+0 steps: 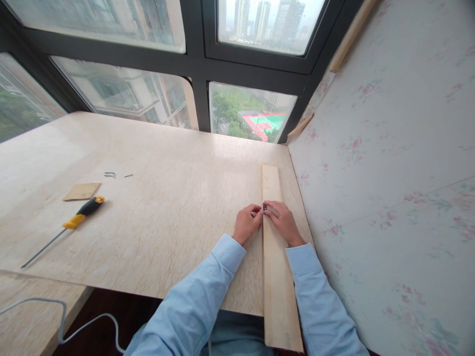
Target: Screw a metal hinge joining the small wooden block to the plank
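A long pale wooden plank (276,277) lies on the marble-patterned tabletop (166,198) along the right wall, its near end overhanging the table edge. My left hand (247,225) is curled at the plank's left edge. My right hand (282,221) rests on top of the plank. Between the fingertips of both hands sits a small metal piece (263,207) with a reddish spot, pinched at the plank's edge. I cannot make out what the piece is.
A yellow-and-black screwdriver (70,225) lies at the left, beside a small thin wooden square (82,191). A few small screws (111,174) lie further back. A white cable (74,326) hangs below the table. Floral wallpaper (389,173) lines the right; windows stand behind.
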{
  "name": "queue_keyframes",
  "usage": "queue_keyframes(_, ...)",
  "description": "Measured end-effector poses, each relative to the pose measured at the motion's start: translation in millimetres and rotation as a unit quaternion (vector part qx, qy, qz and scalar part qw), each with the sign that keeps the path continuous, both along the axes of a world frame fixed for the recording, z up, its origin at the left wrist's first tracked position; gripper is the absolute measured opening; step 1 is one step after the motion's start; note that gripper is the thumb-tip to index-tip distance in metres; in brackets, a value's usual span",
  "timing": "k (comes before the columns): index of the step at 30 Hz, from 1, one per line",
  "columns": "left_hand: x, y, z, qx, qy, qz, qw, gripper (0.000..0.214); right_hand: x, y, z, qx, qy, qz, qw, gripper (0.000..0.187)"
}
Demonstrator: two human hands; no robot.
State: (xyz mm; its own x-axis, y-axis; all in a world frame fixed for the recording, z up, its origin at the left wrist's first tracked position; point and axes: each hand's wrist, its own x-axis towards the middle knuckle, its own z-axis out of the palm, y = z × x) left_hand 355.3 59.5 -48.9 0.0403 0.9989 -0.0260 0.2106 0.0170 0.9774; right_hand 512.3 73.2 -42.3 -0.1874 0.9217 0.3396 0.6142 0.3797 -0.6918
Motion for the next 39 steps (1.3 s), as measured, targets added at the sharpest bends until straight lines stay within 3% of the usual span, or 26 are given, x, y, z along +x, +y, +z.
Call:
queue_keyframes(12, -0.4, -0.2, 1.2, 0.006, 0.02, -0.002, 1.0, 0.013, 0.2, 0.1, -1.9, 0.019, -0.023, -0.002, 1.0, 0.033)
queue_keyframes(39, -2.2, -0.9, -2.4, 0.0, -0.019, -0.003, 1.0, 0.016, 3.8, -2.5, -1.0, -0.018, 0.024, -0.029, 0.999, 0.04)
